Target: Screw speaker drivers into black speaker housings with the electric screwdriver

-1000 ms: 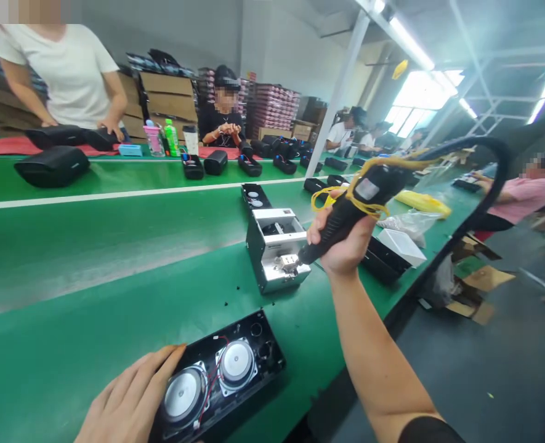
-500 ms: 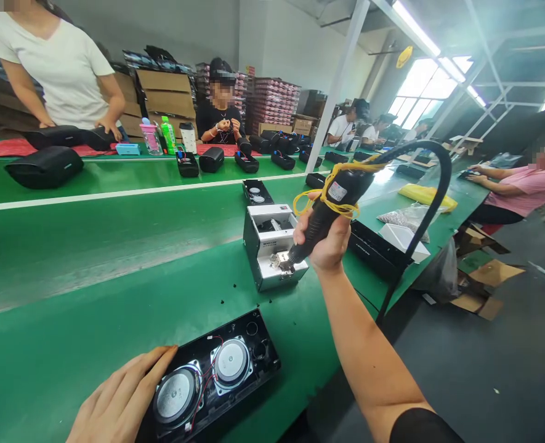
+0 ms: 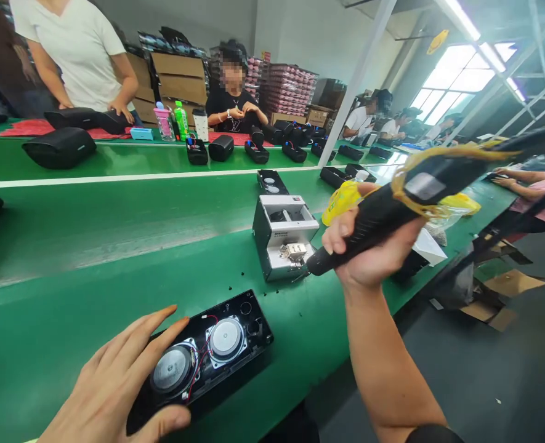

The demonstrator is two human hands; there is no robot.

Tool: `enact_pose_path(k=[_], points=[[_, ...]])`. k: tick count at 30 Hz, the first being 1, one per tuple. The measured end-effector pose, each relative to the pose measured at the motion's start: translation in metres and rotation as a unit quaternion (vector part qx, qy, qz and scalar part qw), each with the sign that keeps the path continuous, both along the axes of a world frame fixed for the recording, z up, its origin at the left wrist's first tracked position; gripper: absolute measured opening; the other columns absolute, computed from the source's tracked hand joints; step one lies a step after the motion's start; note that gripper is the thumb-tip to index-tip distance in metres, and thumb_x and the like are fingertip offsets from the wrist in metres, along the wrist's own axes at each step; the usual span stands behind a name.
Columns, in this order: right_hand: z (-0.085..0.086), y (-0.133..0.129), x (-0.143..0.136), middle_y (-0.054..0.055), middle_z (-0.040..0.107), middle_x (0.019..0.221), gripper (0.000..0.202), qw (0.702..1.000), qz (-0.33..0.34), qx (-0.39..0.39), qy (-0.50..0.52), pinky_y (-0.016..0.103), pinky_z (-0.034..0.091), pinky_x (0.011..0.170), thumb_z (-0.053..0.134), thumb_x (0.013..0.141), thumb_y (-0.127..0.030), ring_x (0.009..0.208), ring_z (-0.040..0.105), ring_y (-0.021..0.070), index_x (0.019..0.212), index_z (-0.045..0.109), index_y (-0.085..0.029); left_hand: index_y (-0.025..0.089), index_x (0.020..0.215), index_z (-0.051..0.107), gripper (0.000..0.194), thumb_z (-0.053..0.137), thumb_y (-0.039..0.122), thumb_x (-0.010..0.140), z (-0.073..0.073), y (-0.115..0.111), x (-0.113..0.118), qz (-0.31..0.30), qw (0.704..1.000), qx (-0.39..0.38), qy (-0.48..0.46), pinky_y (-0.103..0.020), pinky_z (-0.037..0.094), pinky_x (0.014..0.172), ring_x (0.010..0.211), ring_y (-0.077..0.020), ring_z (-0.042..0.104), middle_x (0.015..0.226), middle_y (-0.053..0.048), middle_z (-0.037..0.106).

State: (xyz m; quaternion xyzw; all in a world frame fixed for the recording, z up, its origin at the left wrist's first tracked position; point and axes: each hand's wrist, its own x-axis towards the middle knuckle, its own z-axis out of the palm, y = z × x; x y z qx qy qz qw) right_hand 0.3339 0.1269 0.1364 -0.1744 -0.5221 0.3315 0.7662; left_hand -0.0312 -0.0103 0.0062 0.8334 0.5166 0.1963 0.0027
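Note:
A black speaker housing (image 3: 259,346) lies on the green work surface, its inside facing up. Two round speaker drivers (image 3: 226,337) with thin red wires sit in it. My left hand (image 3: 108,384) is spread over the housing's left end, fingers stretched and thumb apart; whether it touches is hard to tell. In my right hand (image 3: 369,261) is a black electric screwdriver (image 3: 383,215) with a yellow cord tied round it. Its tip points down-left, beside the front of a grey screw feeder (image 3: 284,234). A bit at the tip is blurred.
Small dark screws (image 3: 242,274) lie loose between feeder and housing. Another open speaker housing (image 3: 272,183) stands behind the feeder. A yellow bag (image 3: 343,200) is beyond my right hand, near a white tray (image 3: 431,246). Co-workers sit or stand across the line, among black speaker cases (image 3: 60,147).
The screwdriver has moved right and closer to me, from over the feeder's front to its right side. My left hand's fingers and thumb have spread. The whole view has shifted slightly.

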Motion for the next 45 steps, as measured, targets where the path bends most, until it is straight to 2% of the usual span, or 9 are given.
enact_pose_path(k=[2, 5, 10, 17, 22, 24, 30, 41, 45], points=[[0.008, -0.011, -0.004, -0.006, 0.052, 0.058, 0.063, 1.0, 0.022, 0.009, 0.021, 0.022, 0.032, 0.03, 0.064, 0.093, -0.079, 0.033, 0.038, 0.0097, 0.112, 0.075, -0.02, 0.044, 0.156, 0.05, 0.056, 0.058, 0.057, 0.102, 0.019, 0.006, 0.014, -0.009, 1.0, 0.015, -0.013, -0.06, 0.051, 0.111, 0.142, -0.0389, 0.058, 0.166, -0.004, 0.053], [0.018, -0.029, -0.015, -0.008, 0.053, 0.056, 0.058, 0.996, 0.084, 0.012, 0.03, 0.022, 0.029, 0.027, 0.074, 0.089, -0.074, 0.031, 0.037, 0.0086, 0.11, 0.078, -0.02, 0.041, 0.137, 0.066, 0.034, 0.058, 0.043, 0.104, 0.04, 0.017, 0.039, -0.037, 0.999, 0.034, -0.016, -0.067, 0.049, 0.111, 0.136, -0.0382, 0.062, 0.16, -0.004, 0.059], [0.021, -0.057, -0.037, -0.006, 0.063, 0.054, 0.041, 0.975, 0.199, -0.098, 0.016, 0.021, 0.044, 0.035, 0.09, 0.084, -0.06, 0.035, 0.048, 0.0109, 0.104, 0.08, -0.025, 0.037, 0.132, 0.069, 0.032, 0.069, 0.034, 0.1, 0.041, 0.025, 0.064, -0.061, 0.997, -0.045, -0.003, -0.067, 0.048, 0.113, 0.146, -0.0367, 0.055, 0.165, -0.007, 0.055], [-0.019, -0.057, -0.061, -0.002, 0.064, 0.058, 0.043, 0.953, 0.279, -0.113, 0.047, 0.022, 0.047, 0.036, 0.08, 0.093, -0.063, 0.037, 0.051, 0.0125, 0.112, 0.083, -0.024, 0.035, 0.139, 0.066, 0.047, 0.08, 0.029, 0.094, 0.035, 0.028, 0.07, -0.031, 0.994, -0.102, 0.005, -0.056, 0.053, 0.101, 0.138, -0.0341, 0.061, 0.163, -0.008, 0.057], [-0.051, -0.041, -0.065, -0.002, 0.062, 0.059, 0.072, 0.94, 0.337, -0.009, 0.06, 0.021, 0.041, 0.026, 0.063, 0.095, -0.079, 0.031, 0.045, 0.011, 0.125, 0.079, -0.016, 0.036, 0.143, 0.066, 0.057, 0.086, 0.037, 0.09, 0.036, 0.032, 0.074, -0.015, 0.992, -0.121, 0.012, -0.05, 0.05, 0.094, 0.124, -0.0322, 0.066, 0.151, -0.007, 0.066], [-0.054, -0.041, -0.066, -0.002, 0.062, 0.059, 0.072, 0.94, 0.336, -0.018, 0.06, 0.021, 0.041, 0.026, 0.061, 0.096, -0.079, 0.03, 0.045, 0.011, 0.125, 0.079, -0.016, 0.036, 0.141, 0.068, 0.053, 0.085, 0.037, 0.091, 0.037, 0.033, 0.075, -0.011, 0.992, -0.122, 0.016, -0.049, 0.049, 0.092, 0.121, -0.0321, 0.066, 0.146, -0.006, 0.068], [-0.044, -0.055, -0.067, -0.004, 0.062, 0.056, 0.041, 0.947, 0.274, -0.161, 0.04, 0.022, 0.047, 0.035, 0.079, 0.092, -0.065, 0.035, 0.05, 0.0125, 0.109, 0.084, -0.028, 0.036, 0.139, 0.071, 0.047, 0.082, 0.035, 0.093, 0.038, 0.032, 0.077, -0.011, 0.993, -0.117, 0.014, -0.049, 0.047, 0.09, 0.121, -0.0328, 0.065, 0.145, -0.006, 0.068], [-0.049, -0.053, -0.068, -0.005, 0.061, 0.056, 0.05, 0.949, 0.264, -0.172, 0.03, 0.023, 0.042, 0.032, 0.085, 0.081, -0.073, 0.033, 0.046, 0.0133, 0.105, 0.081, -0.03, 0.04, 0.138, 0.07, 0.046, 0.081, 0.036, 0.093, 0.038, 0.032, 0.078, -0.006, 0.992, -0.124, 0.028, -0.048, 0.045, 0.087, 0.12, -0.033, 0.065, 0.145, -0.003, 0.066], [-0.05, -0.054, -0.068, -0.004, 0.061, 0.056, 0.049, 0.947, 0.271, -0.169, 0.041, 0.022, 0.043, 0.033, 0.082, 0.085, -0.073, 0.035, 0.047, 0.013, 0.107, 0.082, -0.029, 0.038, 0.138, 0.069, 0.047, 0.081, 0.034, 0.093, 0.039, 0.032, 0.078, -0.011, 0.993, -0.116, 0.028, -0.048, 0.045, 0.086, 0.119, -0.0327, 0.065, 0.144, -0.005, 0.067]])
